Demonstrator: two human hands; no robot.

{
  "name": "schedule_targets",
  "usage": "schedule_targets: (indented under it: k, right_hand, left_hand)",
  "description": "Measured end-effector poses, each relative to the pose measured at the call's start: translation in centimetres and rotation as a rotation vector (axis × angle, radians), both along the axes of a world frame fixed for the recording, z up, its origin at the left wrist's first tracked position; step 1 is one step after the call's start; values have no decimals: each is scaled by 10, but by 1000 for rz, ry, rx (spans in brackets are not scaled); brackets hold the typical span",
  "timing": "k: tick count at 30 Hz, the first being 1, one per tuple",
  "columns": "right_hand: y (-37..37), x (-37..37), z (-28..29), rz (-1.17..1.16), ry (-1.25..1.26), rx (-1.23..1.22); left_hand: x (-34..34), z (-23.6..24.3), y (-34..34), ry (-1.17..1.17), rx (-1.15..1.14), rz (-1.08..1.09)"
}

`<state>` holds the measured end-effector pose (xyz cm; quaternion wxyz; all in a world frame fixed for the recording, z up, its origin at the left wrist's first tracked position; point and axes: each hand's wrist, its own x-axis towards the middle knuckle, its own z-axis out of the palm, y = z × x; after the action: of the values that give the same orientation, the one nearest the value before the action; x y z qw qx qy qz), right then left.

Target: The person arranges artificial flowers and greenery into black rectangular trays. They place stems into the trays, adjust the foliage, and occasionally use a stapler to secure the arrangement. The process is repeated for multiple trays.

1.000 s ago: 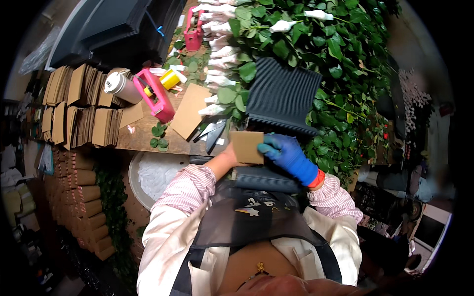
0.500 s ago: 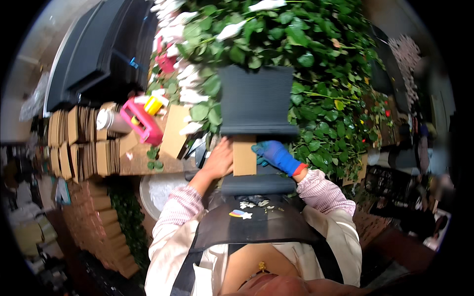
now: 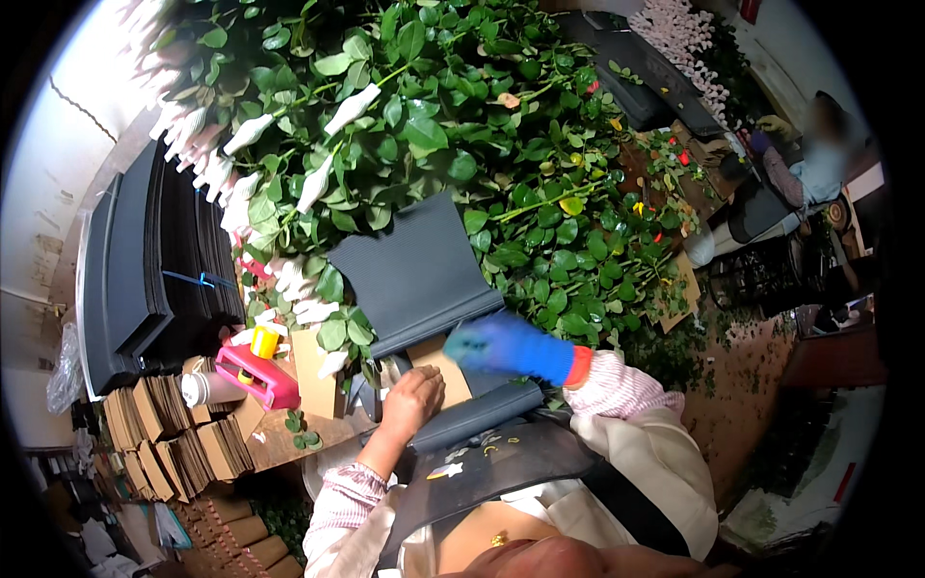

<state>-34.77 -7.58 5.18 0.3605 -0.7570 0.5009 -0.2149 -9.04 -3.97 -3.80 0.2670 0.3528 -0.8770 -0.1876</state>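
Observation:
My left hand (image 3: 414, 398), bare, has its bent fingers pressed together on a tan cardboard piece (image 3: 450, 383). My right hand (image 3: 496, 349), in a blue glove with red cuff, is blurred over the cardboard's upper right, its fingers smeared. The cardboard lies below a dark ribbed sheet (image 3: 409, 270) and above a dark rolled edge (image 3: 487, 414). Scissors (image 3: 364, 399) are partly visible left of my left hand. Leafy stems with white-netted buds (image 3: 313, 183) surround the ribbed sheet.
On the wooden table (image 3: 289, 448) at left are a pink tool (image 3: 275, 385), yellow roll (image 3: 265, 342), lidded cup (image 3: 198, 388), cardboard stacks (image 3: 164, 438) and stacked dark sheets (image 3: 154, 270). A co-worker (image 3: 809, 173) works at upper right, near more flowers (image 3: 684, 53).
The cardboard went from being held up to lying down. My left hand moved onto it; my right hand shifted and blurred. The view has swung round, bringing a co-worker into sight.

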Motion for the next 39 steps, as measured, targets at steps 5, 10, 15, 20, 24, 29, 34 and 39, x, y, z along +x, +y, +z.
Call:
schedule_targets:
  k: [5,10,15,20,24,29,34,39]
  right_hand:
    - [-77,-63,7,-582,68,-699]
    - [-112,-109,-72,-345,739,-429]
    - [-130,-104,6,-392,334,-346]
    - [-197,-103,50,-469,516,-884]
    - [-266,-108,33,-541,901,-930]
    - [-284,-91,62,-426,1063,-533]
    - [-265,-116,84,-224,1061,-589]
    - [-247,-99,155,-336,565,-685]
  left_hand:
    - [0,1,2,13,56,26]
    - [-6,5,1,38,80,29]
    - [-3,5,3,46,50,63]
    - [-1,10,6,23,57,68]
    - [-3,7,2,43,65,47]
    - [1,2,6,53,61,73]
    - [-3,0,4,76,62,67]
    - [2,2,6,89,88,110]
